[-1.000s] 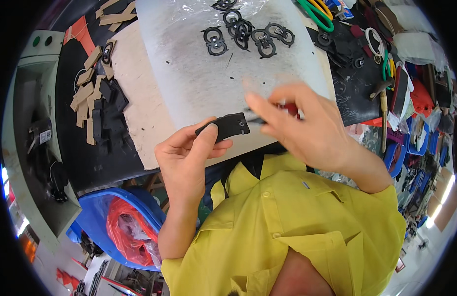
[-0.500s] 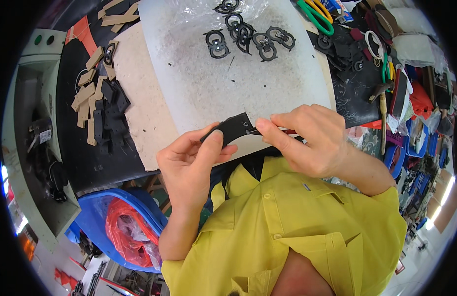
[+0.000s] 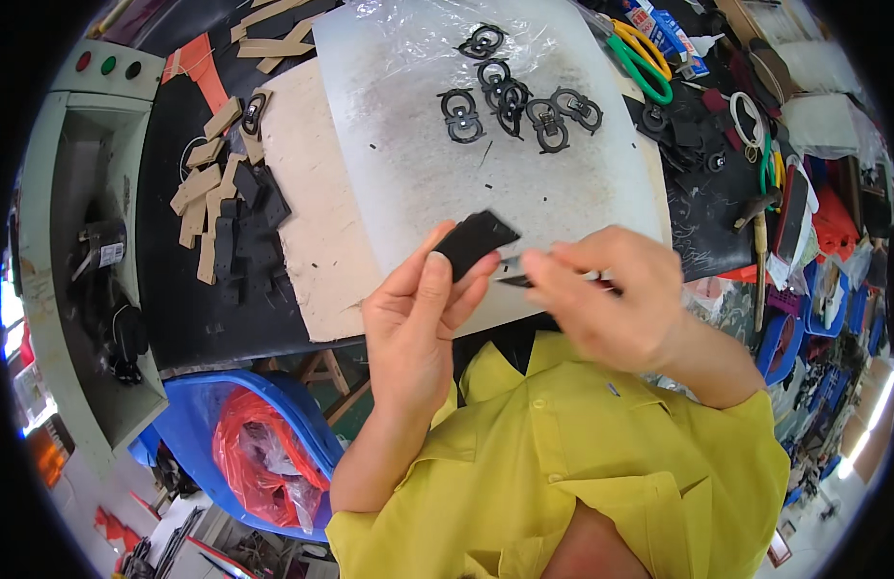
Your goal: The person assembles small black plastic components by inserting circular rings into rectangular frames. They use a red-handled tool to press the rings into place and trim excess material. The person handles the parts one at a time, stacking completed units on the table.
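Observation:
Between the thumb and fingers of my left hand (image 3: 408,314) is a flat black strip-like piece (image 3: 476,241), tilted up above the front edge of the work board. My right hand (image 3: 616,299), slightly blurred, closes round small snips (image 3: 513,281) with dark pointed blades and a bit of red at the handle. Their two tips stand apart, just right of the black piece and close to my left fingertips. Beyond my hands, several black oval buckle-like fittings (image 3: 461,116) lie on a whitish sheet (image 3: 408,193).
To the left are stacked black pieces (image 3: 254,232) and tan strips (image 3: 196,188). A blue bin (image 3: 312,425) with red plastic stands below the bench. Green-handled scissors (image 3: 645,72), a hammer (image 3: 758,232) and black parts (image 3: 683,140) lie at the right.
The snips have drawn back from the black piece's end, and their blades have come apart. My left hand has tilted the piece to another angle. The whole view has shifted slightly.

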The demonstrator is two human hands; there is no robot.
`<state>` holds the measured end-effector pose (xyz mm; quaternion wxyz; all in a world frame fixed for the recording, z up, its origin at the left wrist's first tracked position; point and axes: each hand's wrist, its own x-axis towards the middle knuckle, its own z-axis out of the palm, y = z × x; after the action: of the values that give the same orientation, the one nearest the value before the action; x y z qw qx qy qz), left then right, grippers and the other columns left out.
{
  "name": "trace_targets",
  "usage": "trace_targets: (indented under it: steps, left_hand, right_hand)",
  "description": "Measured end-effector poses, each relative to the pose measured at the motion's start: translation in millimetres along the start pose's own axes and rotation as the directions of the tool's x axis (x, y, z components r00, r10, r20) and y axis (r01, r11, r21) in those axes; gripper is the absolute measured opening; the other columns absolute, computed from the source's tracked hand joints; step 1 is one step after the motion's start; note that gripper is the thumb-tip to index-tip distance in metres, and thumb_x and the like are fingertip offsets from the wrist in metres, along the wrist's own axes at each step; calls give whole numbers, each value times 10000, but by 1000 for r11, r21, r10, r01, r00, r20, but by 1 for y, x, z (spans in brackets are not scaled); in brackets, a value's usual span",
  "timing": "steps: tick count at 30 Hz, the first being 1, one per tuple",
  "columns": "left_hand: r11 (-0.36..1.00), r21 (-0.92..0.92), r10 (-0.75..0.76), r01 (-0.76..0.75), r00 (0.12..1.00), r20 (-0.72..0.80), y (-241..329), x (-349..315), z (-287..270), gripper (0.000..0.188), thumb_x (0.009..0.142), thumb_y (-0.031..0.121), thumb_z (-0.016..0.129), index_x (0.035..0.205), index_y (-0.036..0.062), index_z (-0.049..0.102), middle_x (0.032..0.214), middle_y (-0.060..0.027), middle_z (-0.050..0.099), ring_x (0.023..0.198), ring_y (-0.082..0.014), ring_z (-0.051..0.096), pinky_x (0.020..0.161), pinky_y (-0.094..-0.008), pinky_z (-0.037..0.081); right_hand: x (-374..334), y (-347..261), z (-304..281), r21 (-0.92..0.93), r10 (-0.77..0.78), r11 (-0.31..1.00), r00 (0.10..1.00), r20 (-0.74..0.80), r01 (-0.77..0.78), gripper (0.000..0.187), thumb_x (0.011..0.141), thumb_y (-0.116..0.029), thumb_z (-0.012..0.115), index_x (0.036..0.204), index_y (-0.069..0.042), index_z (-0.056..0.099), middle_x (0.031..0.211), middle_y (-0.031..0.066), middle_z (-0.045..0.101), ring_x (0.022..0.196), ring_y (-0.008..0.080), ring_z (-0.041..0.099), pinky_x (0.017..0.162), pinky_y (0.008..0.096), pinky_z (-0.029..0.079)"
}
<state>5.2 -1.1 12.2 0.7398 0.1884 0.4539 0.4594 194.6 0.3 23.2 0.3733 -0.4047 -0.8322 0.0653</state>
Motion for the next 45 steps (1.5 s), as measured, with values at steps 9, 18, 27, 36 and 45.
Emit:
trace_targets:
  steps: [9,18,27,36,45]
  left_hand:
    - [1000,15,-25,24,999,42,-1,-6,13,357,961,133,445,1252,-74,455,1116,-182,595,975,-214,626,834,-294,536]
    - [623,562,577,-544,805,139,-23,-7,16,302,943,11,408,1207,-121,469,1132,-218,576,1021,-245,588,880,-345,506]
    - [-52,648,687,-760,443,575,-23,18,-8,293,765,-133,510,1043,-105,598,1141,-291,562,1079,-411,558,889,-386,493]
    - [936,320,120,-149,987,111,-5,2,6,137,900,91,553,961,-31,553,786,-92,626,632,-125,594,556,-229,474]
    - [-153,675,515,-722,525,678,35,109,57,193,852,49,583,1039,0,595,939,-108,644,866,-214,614,732,-298,467]
  right_hand:
    - [-4,1,15,42,8,999,1000,-9,-8,251,634,-23,659,886,-13,663,758,39,594,530,156,533,439,265,420]
    - [6,-7,5,525,631,299,578,517,-797,91,804,-99,675,810,-9,662,637,49,592,532,66,515,457,230,383]
    - [3,7,0,706,645,-443,351,679,-552,178,848,-141,649,953,-2,613,678,14,593,458,24,423,403,179,298]
    - [-2,5,1,645,581,-272,413,702,-714,161,846,-160,657,945,-37,621,599,-32,527,466,22,435,421,180,322]
    - [-26,128,-80,621,871,70,351,343,-780,197,824,-212,671,925,-45,645,692,-14,574,504,63,488,437,206,357]
